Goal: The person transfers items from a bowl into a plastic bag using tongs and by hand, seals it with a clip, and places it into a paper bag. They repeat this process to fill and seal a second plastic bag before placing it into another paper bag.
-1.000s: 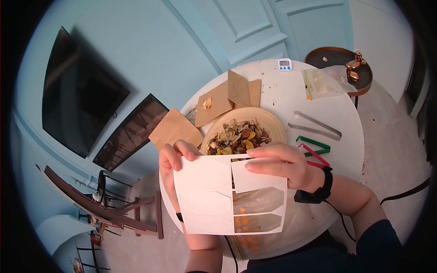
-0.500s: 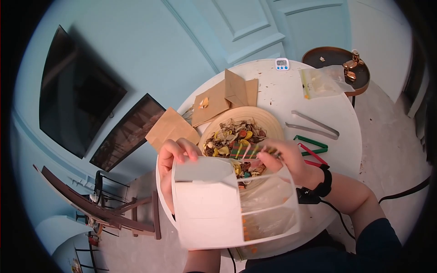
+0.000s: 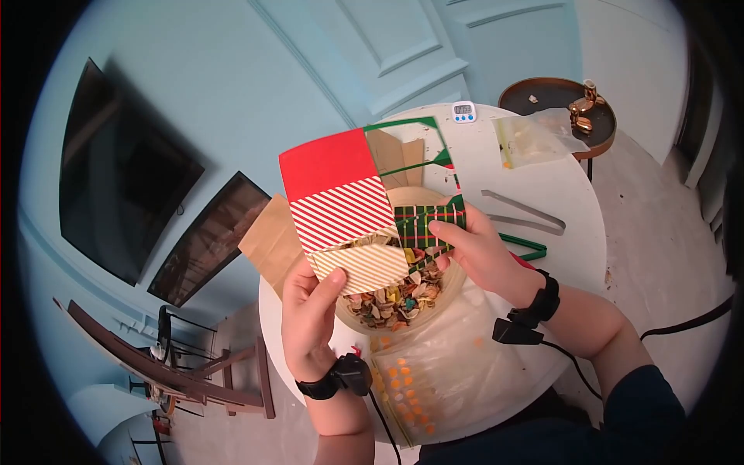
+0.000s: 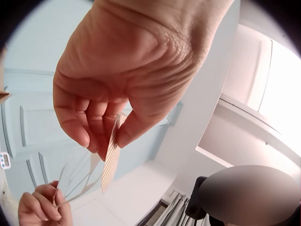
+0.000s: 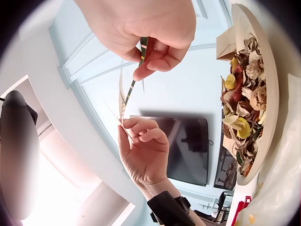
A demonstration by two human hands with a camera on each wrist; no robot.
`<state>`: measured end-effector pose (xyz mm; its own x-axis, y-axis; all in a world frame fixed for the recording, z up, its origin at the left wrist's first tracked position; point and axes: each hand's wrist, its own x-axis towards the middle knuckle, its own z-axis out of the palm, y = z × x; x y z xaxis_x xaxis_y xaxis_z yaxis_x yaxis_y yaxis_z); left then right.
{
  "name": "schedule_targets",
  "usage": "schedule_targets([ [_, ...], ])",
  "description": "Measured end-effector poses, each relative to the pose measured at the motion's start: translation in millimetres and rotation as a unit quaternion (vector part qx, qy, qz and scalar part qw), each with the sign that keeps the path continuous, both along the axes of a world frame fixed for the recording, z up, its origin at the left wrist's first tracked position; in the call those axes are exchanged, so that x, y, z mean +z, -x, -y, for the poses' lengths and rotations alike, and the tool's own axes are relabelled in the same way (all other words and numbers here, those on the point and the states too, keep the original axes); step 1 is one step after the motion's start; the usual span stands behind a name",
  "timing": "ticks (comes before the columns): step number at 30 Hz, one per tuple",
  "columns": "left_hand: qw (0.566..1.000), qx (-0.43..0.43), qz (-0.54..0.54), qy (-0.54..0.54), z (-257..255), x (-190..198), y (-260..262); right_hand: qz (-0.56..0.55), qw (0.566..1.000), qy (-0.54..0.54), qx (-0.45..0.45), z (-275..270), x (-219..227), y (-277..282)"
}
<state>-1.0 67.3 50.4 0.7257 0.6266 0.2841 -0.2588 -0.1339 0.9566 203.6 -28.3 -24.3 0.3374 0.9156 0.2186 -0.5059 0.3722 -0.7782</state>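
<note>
A printed sticker sheet (image 3: 341, 205) is held up over the table in the head view. Its left column has a red panel, a red-striped panel and a gold-striped panel; the right column shows cut-out openings with thin green borders. My left hand (image 3: 308, 310) pinches the sheet's lower left corner between thumb and fingers. At the right side, my right hand (image 3: 487, 252) pinches a green plaid label (image 3: 415, 225), which overlaps the sheet. The right wrist view shows the plaid strip (image 5: 131, 89) edge-on between thumb and fingers. Behind the sheet lies a wooden plate (image 3: 453, 298) of dried potpourri (image 3: 399, 306).
Brown paper bags (image 3: 271, 240) lie at the table's left and back. Metal tongs (image 3: 527, 213), green tongs (image 3: 523, 246) and a plastic bag (image 3: 535, 136) sit at the right. A timer (image 3: 463, 112) stands at the far edge. Another plastic bag (image 3: 465, 349) spreads across the front.
The sheet has turned from its white back to its printed face and risen over the plate. My left hand now holds its lower corner; the right hand still grips the plaid label.
</note>
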Motion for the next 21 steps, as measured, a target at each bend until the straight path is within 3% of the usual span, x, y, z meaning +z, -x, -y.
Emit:
schedule_targets([
  [5, 0.997, -0.03, 0.042, 0.062, 5.2, 3.8, -6.5, -0.003, 1.0, 0.009, -0.016, -2.9, -1.5, 0.1],
  [6, 0.99, -0.068, 0.066, 0.104, 1.5, 1.1, -5.4, -0.003, 1.0, 0.007, -0.016, -2.1, -0.1, 0.9],
  [8, 0.953, -0.192, 0.136, 0.19, -12.9, -6.7, -6.2, -0.006, 1.0, 0.001, -0.015, -1.8, 2.1, 3.5],
  [9, 0.954, -0.19, 0.134, 0.187, -15.6, -9.6, -5.5, -0.007, 1.0, -0.001, -0.013, -2.1, 0.9, 3.9],
  [11, 0.885, -0.258, 0.195, 0.334, -14.8, -10.8, -7.2, 0.002, 1.0, 0.011, 0.002, -1.4, -2.5, 3.7],
  [19, 0.866, -0.275, 0.182, 0.374, -13.5, -7.8, -7.6, -0.012, 1.0, 0.003, 0.007, -1.1, -4.1, 4.5],
  [21, 0.833, -0.313, 0.204, 0.408, -13.8, -8.2, -7.9, -0.012, 1.0, -0.004, 0.008, -0.7, -3.4, 4.1],
])
